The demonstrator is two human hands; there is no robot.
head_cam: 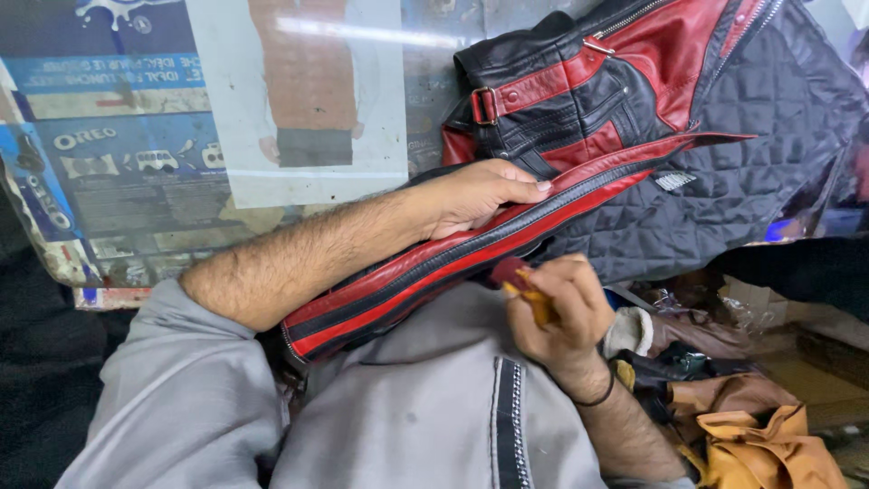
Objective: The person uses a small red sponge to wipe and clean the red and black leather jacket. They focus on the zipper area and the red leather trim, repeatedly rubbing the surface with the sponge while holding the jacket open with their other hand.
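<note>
Leather, red and black, makes the jacket (634, 109) look heavy, limp and slick; its stiffer striped front edge seems the best hold. At centre frame the left hand (475, 195) presses that edge flat, fingers (525, 187) spread on top. Just below, the right hand (557, 303) clenches a small yellow-handled tool (536, 303) beside the edge.

We are counting two bare hands, left hand (480, 195) and right hand (552, 308). We are seeing one red-and-black leather jacket (579, 118) with a quilted lining, one small yellow-handled tool (536, 303), one printed table covering (118, 154), one pasted picture sheet (299, 100), one tan leather bag (760, 444), one black wristband (597, 397).
</note>
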